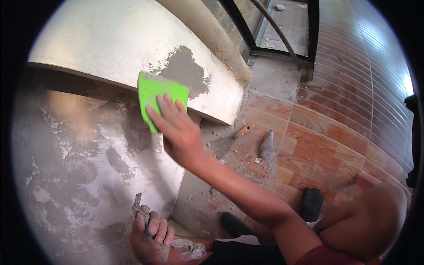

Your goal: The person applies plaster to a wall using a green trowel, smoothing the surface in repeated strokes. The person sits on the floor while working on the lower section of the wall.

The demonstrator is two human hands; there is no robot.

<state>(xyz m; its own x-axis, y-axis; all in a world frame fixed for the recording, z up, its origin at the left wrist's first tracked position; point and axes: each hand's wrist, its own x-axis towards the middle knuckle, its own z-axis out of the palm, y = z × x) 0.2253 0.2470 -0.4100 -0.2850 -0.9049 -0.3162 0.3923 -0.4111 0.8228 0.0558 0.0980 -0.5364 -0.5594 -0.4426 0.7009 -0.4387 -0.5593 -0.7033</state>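
Note:
My right hand (pixel 174 128) grips a bright green flat scraper (pixel 152 88) against the white curved ledge (pixel 101 44), beside an irregular patch of grey filler (pixel 185 66). My left hand (pixel 154 234) is low at the bottom, closed around a crumpled clear plastic bag (pixel 190 247) with grey paste squeezed out at its end. Below the ledge, the wall (pixel 66 159) is blotched grey and white with filler.
A trowel (pixel 225 143) and a dusty grey object (pixel 267 145) lie on tiled floor (pixel 327 128) with scattered debris. My socked feet (pixel 311 203) and bent knee are at lower right. A dark metal frame (pixel 313 31) stands at the top, near a pale pipe-like moulding (pixel 212 35).

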